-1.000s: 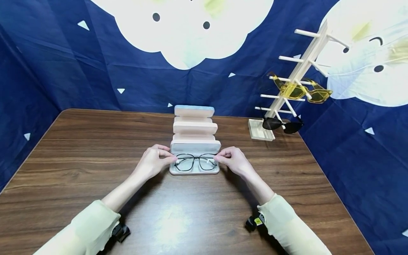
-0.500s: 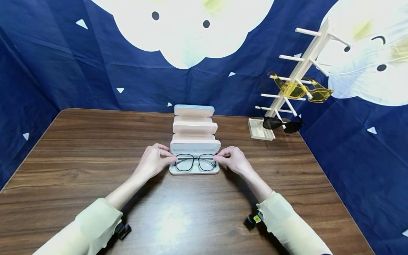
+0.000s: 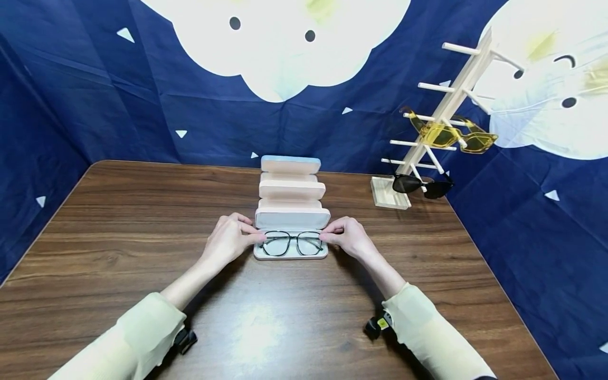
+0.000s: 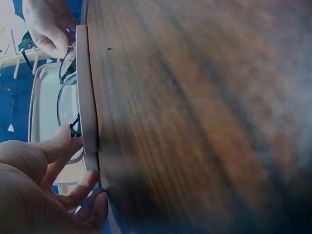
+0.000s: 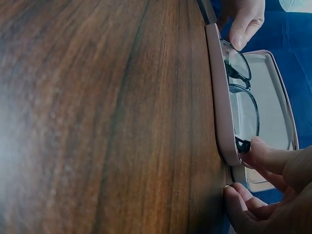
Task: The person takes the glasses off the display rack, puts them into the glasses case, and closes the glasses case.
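Observation:
A pair of dark thin-framed eyeglasses (image 3: 277, 246) lies over the bottom half of an open glasses case (image 3: 291, 258), temples folded behind the lenses. The case's pale lid (image 3: 292, 218) stands raised behind them. My left hand (image 3: 227, 240) pinches the left end of the frame between thumb and index finger. At the opposite end, my right hand (image 3: 350, 238) pinches the frame near its hinge. In the left wrist view the eyeglasses (image 4: 68, 100) overlap the case's pinkish edge (image 4: 86, 92). The remaining fingers of both hands lie close beside the case, low near the tabletop.
Two more open cases, a middle one (image 3: 292, 190) and a rear one (image 3: 291, 165), line up behind. At the back right a wooden display stand (image 3: 467, 74) carries yellow sunglasses (image 3: 439, 135) and black sunglasses (image 3: 406, 184). Blue fabric (image 3: 214, 116) rises behind the wooden table (image 3: 119, 237).
The eyeglasses have shifted very slightly toward the front of the case. Both hands keep their pinch on the frame and have hardly moved.

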{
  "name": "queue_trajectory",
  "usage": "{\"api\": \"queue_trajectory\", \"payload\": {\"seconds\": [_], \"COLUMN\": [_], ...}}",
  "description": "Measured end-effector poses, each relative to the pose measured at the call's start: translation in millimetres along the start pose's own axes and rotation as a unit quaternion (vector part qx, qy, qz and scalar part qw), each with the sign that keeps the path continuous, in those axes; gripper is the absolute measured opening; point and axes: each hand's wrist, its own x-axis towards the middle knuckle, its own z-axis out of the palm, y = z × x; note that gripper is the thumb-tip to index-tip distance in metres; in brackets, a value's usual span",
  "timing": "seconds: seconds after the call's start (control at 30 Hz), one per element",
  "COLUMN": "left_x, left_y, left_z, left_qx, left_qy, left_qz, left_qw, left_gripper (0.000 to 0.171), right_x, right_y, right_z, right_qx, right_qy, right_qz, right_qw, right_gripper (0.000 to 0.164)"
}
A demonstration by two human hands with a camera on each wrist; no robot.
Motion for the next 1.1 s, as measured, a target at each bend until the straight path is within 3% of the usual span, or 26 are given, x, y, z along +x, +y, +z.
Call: {"api": "queue_trajectory", "payload": {"seconds": [0.4,0.63,0.9,1.1], "left_x": [-3.5,-6.0,-7.8,-4.1], "left_y": [3.6,3.9,4.5,3.5], "left_z": [0.8,-3.2,-12.6,-20.3], "left_qx": [0.003,-0.014,0.001,0.011], "left_qy": [0.029,0.038,0.049,0.017], "left_qz": [0.026,0.021,0.031,0.005], "left_qw": [0.9992,0.9990,0.9983,0.9998], "left_gripper": [0.015,0.017,0.027,0.047], "right_x": [-0.3,-3.1,-4.3,-2.8], "right_y": [3.7,2.5,3.6,4.7], "right_z": [-1.3,-3.7,-7.4,-10.2], "right_qx": [0.067,0.130,0.145,0.152], "right_qy": [-0.004,-0.009,0.014,0.017], "right_qz": [0.029,0.052,0.080,0.104], "right_qw": [0.997,0.990,0.986,0.983], "right_gripper": [0.013,0.020,0.029,0.032]}}
